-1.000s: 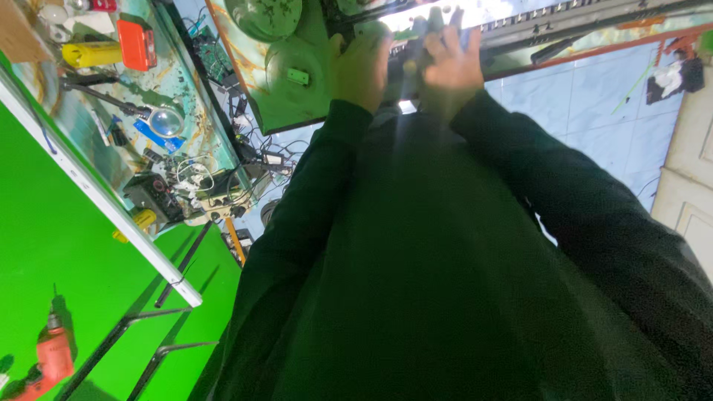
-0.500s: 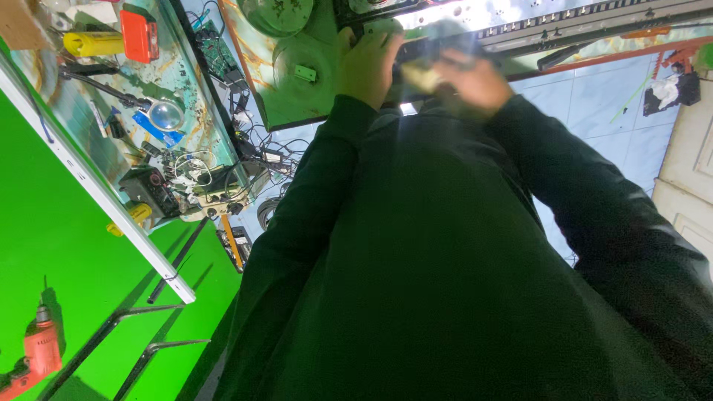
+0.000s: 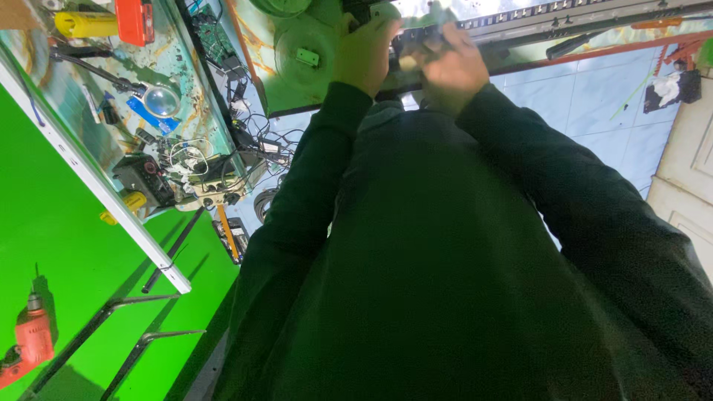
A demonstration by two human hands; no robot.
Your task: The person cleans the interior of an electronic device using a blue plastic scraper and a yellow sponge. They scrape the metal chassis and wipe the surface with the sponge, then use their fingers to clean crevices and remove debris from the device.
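Your left hand [image 3: 365,56] and right hand [image 3: 451,65] meet over the counter [image 3: 312,93] edge, fingers closed on a small dark part [image 3: 417,36] held between them, likely so one steadies while the other works it. Motion blur hides the exact grip. A long strip [image 3: 579,18] lies just beyond.

The head view looks down a dark green jacket [image 3: 445,260] to both hands at the top edge of the frame. The left hand [image 3: 365,56] and the right hand [image 3: 453,67] are closed together on a small dark object [image 3: 416,36], blurred beyond identification. They sit over a long grey strip [image 3: 564,18] on a green worktable [image 3: 297,82]. To the left, a glass-topped bench [image 3: 186,104] carries wires, a magnifier [image 3: 161,100] and a yellow tool [image 3: 85,24]. An orange drill [image 3: 33,338] hangs on the green wall.
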